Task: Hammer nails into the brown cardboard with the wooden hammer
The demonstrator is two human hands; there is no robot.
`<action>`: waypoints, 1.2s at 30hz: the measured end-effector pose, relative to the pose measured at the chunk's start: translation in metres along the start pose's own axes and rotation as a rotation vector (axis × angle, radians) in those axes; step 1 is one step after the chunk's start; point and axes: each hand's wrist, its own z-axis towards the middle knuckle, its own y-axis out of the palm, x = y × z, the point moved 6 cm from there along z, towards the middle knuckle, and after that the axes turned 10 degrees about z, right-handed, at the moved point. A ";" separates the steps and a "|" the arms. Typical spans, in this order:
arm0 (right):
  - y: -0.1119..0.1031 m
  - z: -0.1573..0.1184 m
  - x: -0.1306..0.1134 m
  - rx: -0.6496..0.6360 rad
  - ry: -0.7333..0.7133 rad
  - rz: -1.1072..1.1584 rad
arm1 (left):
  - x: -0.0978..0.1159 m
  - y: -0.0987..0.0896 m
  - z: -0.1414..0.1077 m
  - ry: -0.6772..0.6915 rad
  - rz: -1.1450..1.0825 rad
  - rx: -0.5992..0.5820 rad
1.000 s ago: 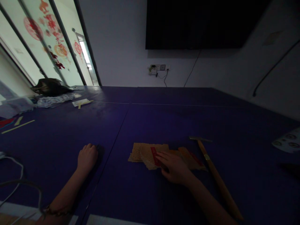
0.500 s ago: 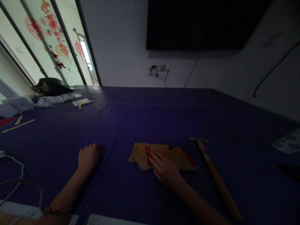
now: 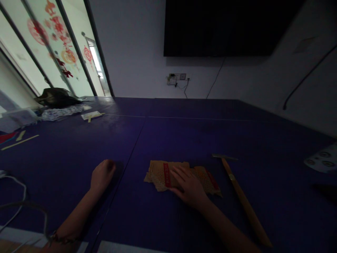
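A torn piece of brown cardboard [image 3: 157,172] with red printed strips lies flat on the purple table. My right hand [image 3: 190,186] rests on its middle, fingers spread and stretched out, covering part of it. To the left, beyond a seam in the tabletop, my left hand [image 3: 103,175] is closed with its fingers curled under, resting on the table; its inside is hidden. On the right of the cardboard lies a hammer [image 3: 243,196] with a wooden handle and a thin metal head, touched by neither hand.
The purple tabletop [image 3: 179,137] reaches back to the wall. Pale cables [image 3: 22,186] curl at the left edge. Thin yellowish strips [image 3: 19,142] and a dark bag [image 3: 56,97] lie farther left. A white object with round holes [image 3: 323,160] stands at the right edge.
My right hand has slid slightly right on the cardboard, its fingers more spread, baring more of the red strip. My left hand has turned and shifted a little right, still closed.
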 end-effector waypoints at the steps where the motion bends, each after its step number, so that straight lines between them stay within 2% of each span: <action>1: -0.005 -0.001 0.001 0.057 -0.018 0.004 | 0.000 0.002 0.000 -0.043 -0.202 -0.021; 3: -0.013 -0.004 0.001 0.139 -0.048 0.007 | 0.010 0.009 -0.003 -0.140 -0.646 -0.127; 5: -0.019 -0.008 -0.005 0.199 -0.096 0.028 | 0.033 0.022 -0.014 -0.255 -1.052 -0.301; 8: -0.020 -0.013 -0.024 0.245 -0.197 0.103 | 0.090 0.046 -0.050 -0.387 -1.432 -0.705; 10: -0.019 -0.016 -0.035 0.277 -0.244 0.166 | 0.127 0.060 -0.077 -0.432 -1.542 -0.931; 11: -0.020 -0.016 -0.039 0.303 -0.249 0.197 | 0.143 0.064 -0.087 -0.425 -1.586 -0.994; 13: -0.026 -0.014 -0.039 0.376 -0.209 0.256 | 0.169 0.070 -0.099 -0.405 -1.630 -1.089; 15: -0.038 -0.008 -0.029 0.460 -0.099 0.309 | 0.187 0.072 -0.096 -0.343 -1.641 -1.115; 16: -0.045 -0.005 -0.020 0.501 -0.019 0.332 | 0.195 0.071 -0.088 -0.270 -1.613 -1.094; 18: -0.060 0.004 0.003 0.581 0.169 0.371 | 0.205 0.070 -0.066 -0.044 -1.453 -0.978; 20: -0.068 0.010 0.029 0.650 0.352 0.417 | 0.211 0.068 -0.043 0.242 -1.132 -0.731; 22: -0.065 0.015 0.051 0.673 0.490 0.475 | 0.216 0.073 -0.031 0.499 -0.786 -0.523; 25: -0.043 0.015 0.073 0.653 0.610 0.544 | 0.218 0.092 -0.034 0.757 -0.453 -0.381; 30: -0.007 0.003 0.089 0.567 0.706 0.608 | 0.214 0.108 -0.047 0.887 -0.286 -0.265; 36: 0.003 0.000 0.092 0.460 0.713 0.629 | 0.218 0.106 -0.049 0.926 -0.262 -0.237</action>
